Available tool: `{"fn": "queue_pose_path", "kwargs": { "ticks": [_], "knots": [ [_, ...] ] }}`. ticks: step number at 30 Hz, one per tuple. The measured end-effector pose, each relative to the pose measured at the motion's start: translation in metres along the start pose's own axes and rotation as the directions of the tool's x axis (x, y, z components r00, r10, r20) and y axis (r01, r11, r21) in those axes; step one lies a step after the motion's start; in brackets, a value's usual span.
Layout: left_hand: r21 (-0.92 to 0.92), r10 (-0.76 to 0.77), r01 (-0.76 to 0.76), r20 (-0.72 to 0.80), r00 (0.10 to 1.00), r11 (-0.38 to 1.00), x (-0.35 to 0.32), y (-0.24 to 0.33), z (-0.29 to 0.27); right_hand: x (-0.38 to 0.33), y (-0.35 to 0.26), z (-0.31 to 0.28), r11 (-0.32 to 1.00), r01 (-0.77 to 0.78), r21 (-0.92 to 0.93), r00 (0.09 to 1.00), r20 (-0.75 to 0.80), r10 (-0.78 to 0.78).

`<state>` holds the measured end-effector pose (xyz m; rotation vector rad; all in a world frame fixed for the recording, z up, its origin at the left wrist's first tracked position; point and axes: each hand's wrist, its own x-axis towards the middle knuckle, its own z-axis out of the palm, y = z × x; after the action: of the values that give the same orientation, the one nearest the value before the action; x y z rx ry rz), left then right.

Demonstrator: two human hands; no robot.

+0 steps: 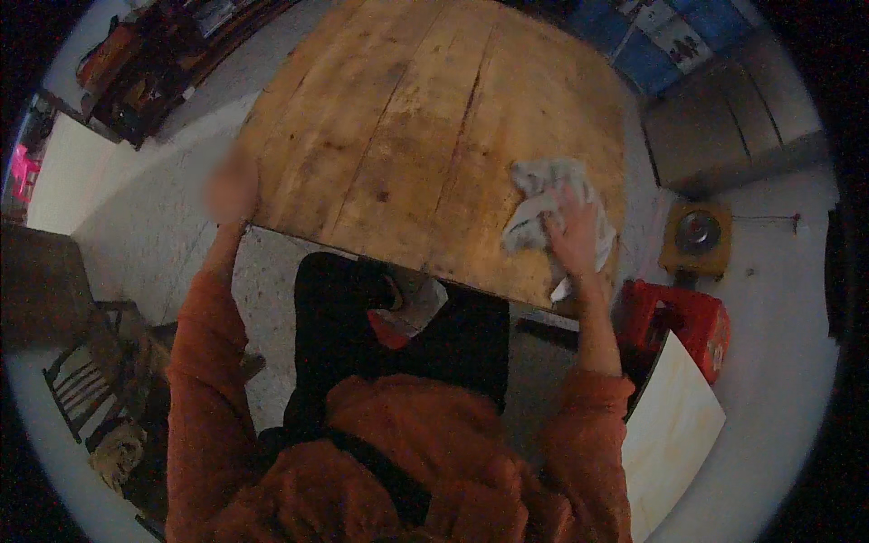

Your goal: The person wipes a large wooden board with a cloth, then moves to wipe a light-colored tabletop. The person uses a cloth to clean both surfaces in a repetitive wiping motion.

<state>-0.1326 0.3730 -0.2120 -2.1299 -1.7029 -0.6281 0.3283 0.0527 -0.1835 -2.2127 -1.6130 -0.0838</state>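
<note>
The right hand [576,233] lies flat, fingers spread, pressing on a crumpled white cloth [541,201] at the near right part of the wooden desk [398,136]. The cloth bunches out to the left of and beyond the hand, and a strip of it shows under the wrist at the desk's near edge. The left hand [230,188] is at the desk's near left corner, touching or gripping the edge; it is blurred, so whether its fingers are curled or open cannot be told. The two hands are well apart, one at each near corner.

The desk top is made of broad, worn planks with dark cracks running from near to far, and it carries nothing but the cloth.

On the floor to the right, just beside the desk, stands a red plastic crate [688,319]. Beyond it sits a squarish yellow box [695,237] with a round grey disc on top. A pale flat board [670,433] leans at the near right. At the far right, blue panels [647,45] with white patches sit behind a grey cabinet [724,127]. At the far left is a dark shelf [145,72] with red and orange packages, too small to make out. A wooden chair [86,380] stands at the near left.
</note>
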Motion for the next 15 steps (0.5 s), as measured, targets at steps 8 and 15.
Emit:
{"fn": "queue_pose_path", "kwargs": {
  "ticks": [8,15],
  "knots": [
    [-0.032,0.04,-0.039,0.018,0.999,0.999,-0.004,-0.016,-0.003,-0.07,0.013,-0.026,0.963,-0.268,0.036,0.945,-0.186,0.27],
    [-0.032,-0.122,0.13,0.183,0.976,0.991,-0.003,0.0,-0.017,-0.084,-0.003,-0.028,0.923,-0.383,-0.047,0.921,-0.095,0.377]
  ]
}}
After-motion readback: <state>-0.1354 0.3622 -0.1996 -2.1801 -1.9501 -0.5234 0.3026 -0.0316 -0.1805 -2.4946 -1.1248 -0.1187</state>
